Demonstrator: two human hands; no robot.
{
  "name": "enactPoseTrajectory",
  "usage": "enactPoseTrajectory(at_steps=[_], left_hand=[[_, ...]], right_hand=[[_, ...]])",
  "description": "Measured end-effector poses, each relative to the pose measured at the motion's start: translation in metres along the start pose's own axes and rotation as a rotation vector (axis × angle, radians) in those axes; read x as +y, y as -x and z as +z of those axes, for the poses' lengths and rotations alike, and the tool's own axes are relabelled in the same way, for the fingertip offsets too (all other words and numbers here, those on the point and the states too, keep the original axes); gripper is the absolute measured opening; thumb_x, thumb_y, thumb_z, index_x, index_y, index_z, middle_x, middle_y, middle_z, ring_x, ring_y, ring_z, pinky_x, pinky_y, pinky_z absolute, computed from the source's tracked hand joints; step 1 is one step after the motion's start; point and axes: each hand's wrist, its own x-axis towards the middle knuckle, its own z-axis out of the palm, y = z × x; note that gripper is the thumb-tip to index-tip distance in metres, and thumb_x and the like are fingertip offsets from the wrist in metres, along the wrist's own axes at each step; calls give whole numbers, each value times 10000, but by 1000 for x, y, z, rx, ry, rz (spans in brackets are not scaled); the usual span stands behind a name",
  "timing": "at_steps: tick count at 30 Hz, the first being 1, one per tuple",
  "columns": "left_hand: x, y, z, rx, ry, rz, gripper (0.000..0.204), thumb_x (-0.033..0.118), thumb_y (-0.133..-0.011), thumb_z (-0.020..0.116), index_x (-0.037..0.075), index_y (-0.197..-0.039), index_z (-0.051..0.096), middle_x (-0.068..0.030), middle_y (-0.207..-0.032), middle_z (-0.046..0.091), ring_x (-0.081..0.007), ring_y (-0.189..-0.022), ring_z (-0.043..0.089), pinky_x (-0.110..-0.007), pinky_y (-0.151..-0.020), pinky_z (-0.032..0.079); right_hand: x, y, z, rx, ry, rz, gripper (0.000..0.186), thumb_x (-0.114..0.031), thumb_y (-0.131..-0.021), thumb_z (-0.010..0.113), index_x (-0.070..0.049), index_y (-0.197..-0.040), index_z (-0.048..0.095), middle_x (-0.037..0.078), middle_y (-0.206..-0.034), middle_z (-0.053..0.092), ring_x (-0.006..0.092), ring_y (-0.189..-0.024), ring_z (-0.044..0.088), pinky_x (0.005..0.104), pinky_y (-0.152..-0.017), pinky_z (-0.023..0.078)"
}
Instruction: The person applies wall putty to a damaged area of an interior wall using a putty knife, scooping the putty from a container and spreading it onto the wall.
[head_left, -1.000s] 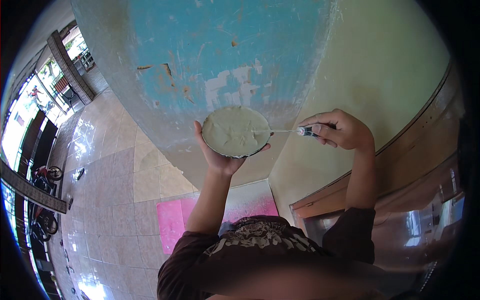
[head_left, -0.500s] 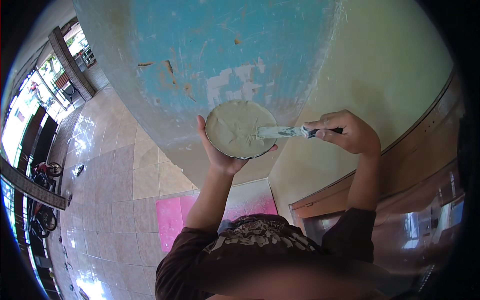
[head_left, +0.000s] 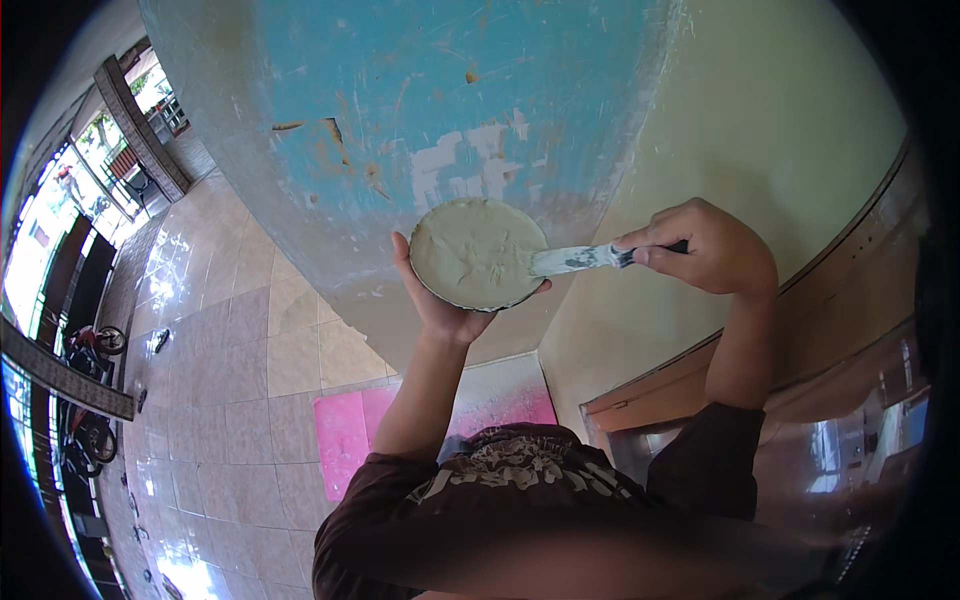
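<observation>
One round dish point(head_left: 476, 253) of pale grey-green putty, one putty knife point(head_left: 590, 258), two hands, one pink mat point(head_left: 345, 440) on the tiled floor point(head_left: 230, 370) below. Left hand point(head_left: 445, 305) cups the dish from underneath, fingers wrapped up its left edge and thumb at the lower right rim — clamped on it, held up just in front of the blue wall point(head_left: 420, 100). Right hand point(head_left: 705, 248) is closed round the knife's dark handle, blade lying level with its tip resting on the putty at the dish's right side. Against half a second back: the dish sits much where it did, the blade is in the same flat pose across the right rim; a second back the knife was drawn clear to the right, only its tip near the dish, so it has come in over the putty since. Wall shows pale patches point(head_left: 470, 160) where blue paint has come away, directly above the dish; cream wall point(head_left: 780, 130) adjoins on the right. No packages, labels or signs legible. Two parked bikes point(head_left: 90, 390) far left, small.
</observation>
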Motion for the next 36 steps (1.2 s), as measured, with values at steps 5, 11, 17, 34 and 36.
enactPoseTrajectory(at_steps=[5, 11, 17, 34, 36], left_hand=[[-3, -1, 2, -19, -122, -21, 1044, 923, -840, 411, 161, -1552, 385, -197, -1563, 399, -572, -1348, 454, -891, -954, 377], [-13, -6, 15, -51, -133, -54, 1048, 927, -843, 397, 161, -1557, 386, -202, -1557, 412, -577, -1343, 460, -882, -957, 381], [-17, -9, 20, -65, -79, -85, 1108, 932, -819, 435, 137, -1586, 351, -276, -1590, 361, -731, -1321, 368, -903, -958, 331], [-2, -29, 39, -186, -48, -23, 1055, 915, -851, 406, 157, -1584, 365, -254, -1606, 351, -736, -1329, 351, -908, -946, 329], [1, -33, 37, -149, -98, 19, 1044, 911, -855, 404, 158, -1578, 374, -251, -1603, 355, -729, -1330, 356, -906, -945, 333]], right_hand=[[16, 3, 1, 37, -207, -28, 278, -188, -1014, 646, -33, -1214, 759, 99, -871, 758, 130, -656, 581, 312, -647, 497], [21, 0, 9, -124, -544, 125, 387, -271, -1112, 514, -2, -1339, 674, 39, -724, 651, 80, -560, 571, 254, -527, 457], [38, 0, 19, -62, -552, 95, 365, -265, -1102, 545, -12, -1333, 671, 38, -750, 650, 80, -589, 538, 246, -569, 443], [9, -8, 42, 723, 268, -261, 477, 59, -808, 798, -40, -1270, 731, 117, -1033, 630, 243, -907, 603, 336, -760, 528], [17, -16, 49, 675, -32, -256, 497, 70, -817, 791, -40, -1296, 717, 106, -1057, 637, 234, -946, 609, 319, -792, 529]])
